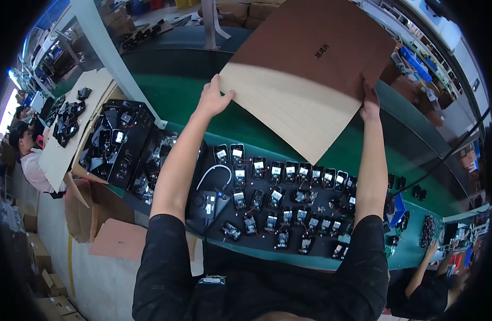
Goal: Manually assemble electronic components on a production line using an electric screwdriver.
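**Held up a cardboard sheet in both hands!**

Pointed one corner down and back toward the body, right above the rows of parts. Ran lengthwise, by the look of it, from that near corner up and away to the right, but went out of view at the top, so impossible to tell the full length. Showed dark brown on the far part, pale tan across the near part, plus one small printed mark on the brown.

On to the count! Tallied just one sheet in the air, and one flat cardboard piece down on the floor to the left. Spotted more than two dozen small black device housings on the black mat, too crowded for an exact figure. Added one curved white cable, one boxy black device, one blue bin and one open black box loaded with dark parts.

Pinched the left corner between thumb and fingers of the left hand; gripped the right edge with the right hand. Set wide apart, both clamped on the cardboard. Spanned the whole gap between them and stretched beyond, over the green work surface.
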{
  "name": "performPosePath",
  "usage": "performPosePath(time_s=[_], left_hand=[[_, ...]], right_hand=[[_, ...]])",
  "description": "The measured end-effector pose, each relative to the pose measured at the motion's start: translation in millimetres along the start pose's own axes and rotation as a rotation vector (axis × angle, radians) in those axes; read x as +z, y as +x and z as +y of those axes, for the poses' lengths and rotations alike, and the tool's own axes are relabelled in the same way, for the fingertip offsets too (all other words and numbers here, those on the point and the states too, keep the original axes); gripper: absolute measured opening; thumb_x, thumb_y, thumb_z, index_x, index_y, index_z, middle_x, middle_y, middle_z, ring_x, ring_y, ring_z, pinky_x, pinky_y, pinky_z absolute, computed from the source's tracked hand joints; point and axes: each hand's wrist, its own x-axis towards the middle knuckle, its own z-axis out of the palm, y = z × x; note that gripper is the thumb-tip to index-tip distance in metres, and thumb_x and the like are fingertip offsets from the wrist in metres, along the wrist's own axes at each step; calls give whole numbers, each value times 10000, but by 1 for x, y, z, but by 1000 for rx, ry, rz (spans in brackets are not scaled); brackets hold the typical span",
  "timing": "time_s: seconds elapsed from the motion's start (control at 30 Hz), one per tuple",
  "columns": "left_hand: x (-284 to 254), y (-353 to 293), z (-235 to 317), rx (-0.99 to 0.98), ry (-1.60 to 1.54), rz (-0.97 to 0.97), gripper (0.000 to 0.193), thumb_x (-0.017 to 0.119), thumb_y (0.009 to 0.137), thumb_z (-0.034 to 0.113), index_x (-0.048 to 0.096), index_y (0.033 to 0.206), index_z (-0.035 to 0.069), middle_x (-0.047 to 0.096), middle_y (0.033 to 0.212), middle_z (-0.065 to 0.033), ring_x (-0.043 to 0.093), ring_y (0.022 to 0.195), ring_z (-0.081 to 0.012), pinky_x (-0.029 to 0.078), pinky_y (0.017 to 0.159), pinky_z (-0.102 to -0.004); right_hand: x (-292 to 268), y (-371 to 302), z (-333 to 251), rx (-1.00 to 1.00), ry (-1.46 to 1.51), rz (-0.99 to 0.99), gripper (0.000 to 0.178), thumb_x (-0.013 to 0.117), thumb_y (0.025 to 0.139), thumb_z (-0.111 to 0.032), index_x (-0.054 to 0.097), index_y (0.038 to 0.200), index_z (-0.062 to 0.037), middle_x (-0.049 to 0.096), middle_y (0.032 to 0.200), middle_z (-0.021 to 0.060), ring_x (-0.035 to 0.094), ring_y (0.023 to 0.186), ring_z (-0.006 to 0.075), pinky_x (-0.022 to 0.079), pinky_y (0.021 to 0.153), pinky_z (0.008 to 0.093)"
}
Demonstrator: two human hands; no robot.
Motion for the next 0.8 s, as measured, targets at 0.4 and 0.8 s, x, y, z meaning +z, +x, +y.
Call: performPosePath(time_s=[0.4, 0.8], left_hand=[[26, 9, -46, -172, 231, -472, 685, 605, 793, 527, 615, 1112, -79, 605, 1151, -292, 583, 1109, -391, 461, 965, -421], [5, -14, -66, -158, 489, -549, 681, 597, 804, 496, 577, 1201, -56, 607, 1156, -281, 592, 1087, -394, 487, 926, -436]], right_hand=[[20, 77, 91, -92, -624, 58, 465, 584, 941, -395, 631, 1154, 16, 662, 1073, 67, 586, 973, 140, 446, 850, 276], [57, 78, 183, -122, -966, -56, 523, 561, 895, -510, 649, 1124, -48, 662, 1099, 186, 602, 1062, 373, 474, 881, 403]])
